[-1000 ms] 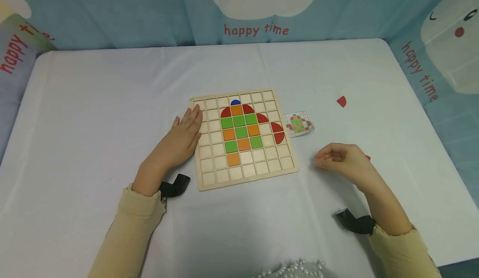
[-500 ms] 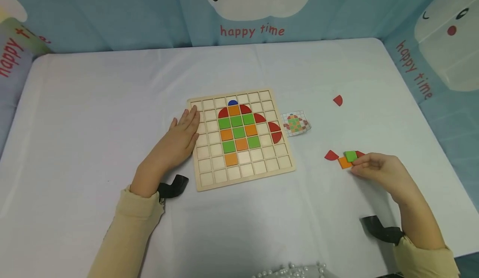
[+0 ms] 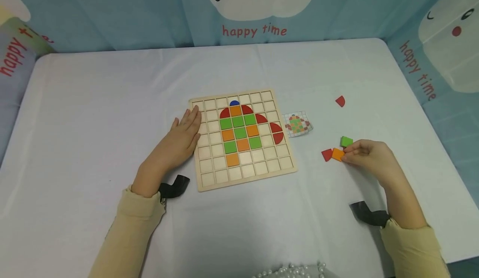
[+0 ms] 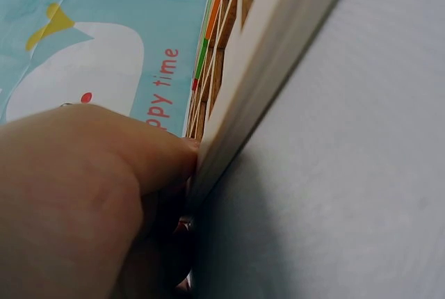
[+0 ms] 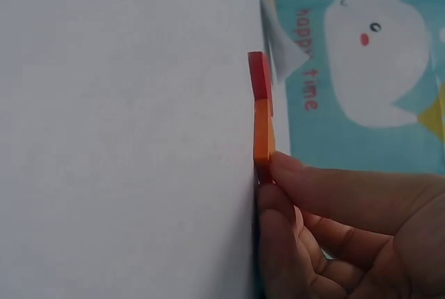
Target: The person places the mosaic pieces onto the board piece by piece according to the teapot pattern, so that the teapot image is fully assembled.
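My left hand point(image 3: 176, 141) lies over the left edge of a wooden grid board point(image 3: 209, 177), fingers stretched out on it. In the left wrist view the thumb point(image 4: 156, 153) touches the board's side point(image 4: 240, 115). Green, orange and red tiles and one blue half-round tile point(image 3: 234, 103) fill part of the grid. Right of the board, my right hand point(image 3: 368, 157) pinches a mostly hidden red tile point(image 5: 264, 173) between thumb and finger. Its fingertips also meet an orange tile point(image 3: 338, 154) and a green tile point(image 3: 346, 141). A red quarter-circle tile point(image 3: 327, 155) adjoins the orange one.
A small printed pattern card point(image 3: 298, 124) lies against the board's right edge. Another red quarter-circle tile point(image 3: 340, 101) lies farther back on the white tablecloth point(image 3: 112, 103). A string of pearl beads point(image 3: 293, 270) is at the front edge. A printed curtain point(image 3: 131, 12) hangs behind.
My right hand first moved right to the loose tiles, then back left a little. The green tile shifted away from me, and the orange tile moved slightly left. My left hand stayed put.
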The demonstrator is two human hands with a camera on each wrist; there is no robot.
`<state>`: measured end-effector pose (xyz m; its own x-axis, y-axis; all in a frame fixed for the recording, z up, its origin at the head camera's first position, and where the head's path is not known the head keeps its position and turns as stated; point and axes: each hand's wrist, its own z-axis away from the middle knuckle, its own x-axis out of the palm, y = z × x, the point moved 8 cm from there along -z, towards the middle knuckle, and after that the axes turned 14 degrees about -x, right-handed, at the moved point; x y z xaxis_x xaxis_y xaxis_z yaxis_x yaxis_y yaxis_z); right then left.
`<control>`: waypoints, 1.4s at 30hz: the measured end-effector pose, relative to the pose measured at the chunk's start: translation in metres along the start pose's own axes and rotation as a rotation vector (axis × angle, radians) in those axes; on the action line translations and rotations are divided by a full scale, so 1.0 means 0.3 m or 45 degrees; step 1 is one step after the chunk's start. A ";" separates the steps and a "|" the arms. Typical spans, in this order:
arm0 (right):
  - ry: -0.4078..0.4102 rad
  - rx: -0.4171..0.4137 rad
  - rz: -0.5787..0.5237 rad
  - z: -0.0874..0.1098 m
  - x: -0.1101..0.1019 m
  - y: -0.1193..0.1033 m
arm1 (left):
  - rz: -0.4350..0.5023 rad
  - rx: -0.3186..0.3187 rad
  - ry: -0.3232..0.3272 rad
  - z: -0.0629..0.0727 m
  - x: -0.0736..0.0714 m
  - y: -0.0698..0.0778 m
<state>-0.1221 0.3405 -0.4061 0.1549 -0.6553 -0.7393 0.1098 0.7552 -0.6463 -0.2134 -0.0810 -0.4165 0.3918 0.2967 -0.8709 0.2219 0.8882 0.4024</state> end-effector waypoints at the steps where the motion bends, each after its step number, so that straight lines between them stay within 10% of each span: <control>1: 0.004 -0.009 -0.006 -0.010 0.001 -0.006 | 0.002 -0.003 0.000 0.001 0.000 -0.001; 23: 0.095 0.066 -0.064 -0.083 -0.116 0.076 | -0.032 -0.002 0.007 -0.003 0.007 0.005; 42: 0.022 0.026 -0.047 -0.111 -0.083 0.054 | -0.034 -0.011 0.015 0.005 -0.001 0.000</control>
<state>-0.1569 0.3684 -0.4045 0.1337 -0.6829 -0.7182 0.1354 0.7305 -0.6694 -0.2123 -0.0817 -0.4157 0.3751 0.2772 -0.8846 0.2243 0.8988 0.3767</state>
